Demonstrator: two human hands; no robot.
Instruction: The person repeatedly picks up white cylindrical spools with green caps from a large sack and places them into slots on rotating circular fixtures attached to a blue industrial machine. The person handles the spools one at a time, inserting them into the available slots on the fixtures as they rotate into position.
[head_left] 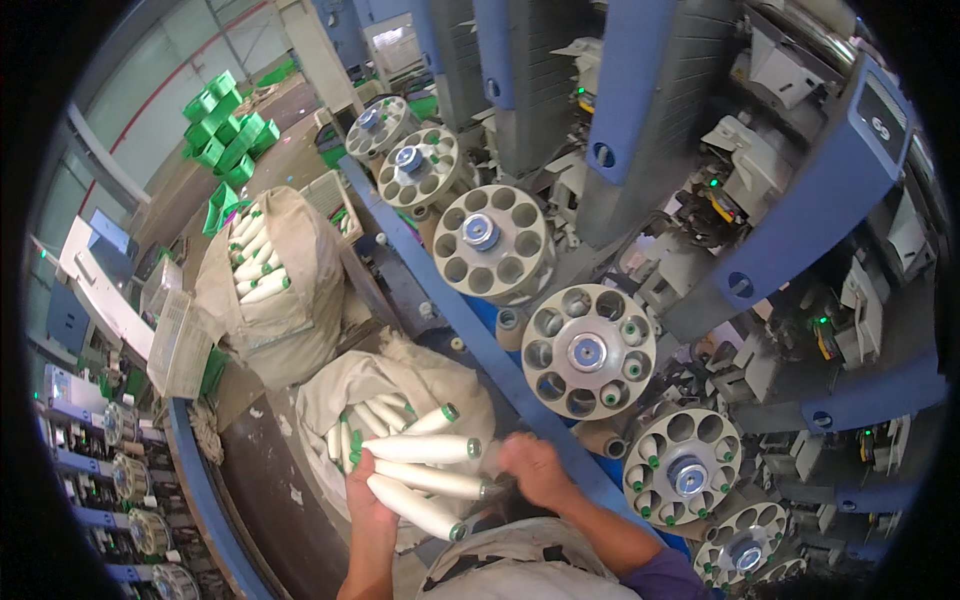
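Note:
My left hand [372, 500] is closed around the green-tipped ends of several white yarn bobbins [432, 479], which fan out to the right. Just right of their far ends, my right hand [535, 470] has its fingers curled together and blurred by motion. Whatever those fingers pinch, if anything, is too small to make out. Beneath the held bobbins stands an open beige cloth sack [325, 395] with more white bobbins [375, 412] in it. A round bobbin magazine [592, 322] with a ring of holes stands to the right of the sack; some of its holes hold bobbins.
A second cloth sack [285, 335] full of bobbins stands farther off. Along a blue rail [490, 380] runs a row of more magazines [480, 270], with winding machine units [640, 110] behind. Green crates [225, 135] are stacked at the far left.

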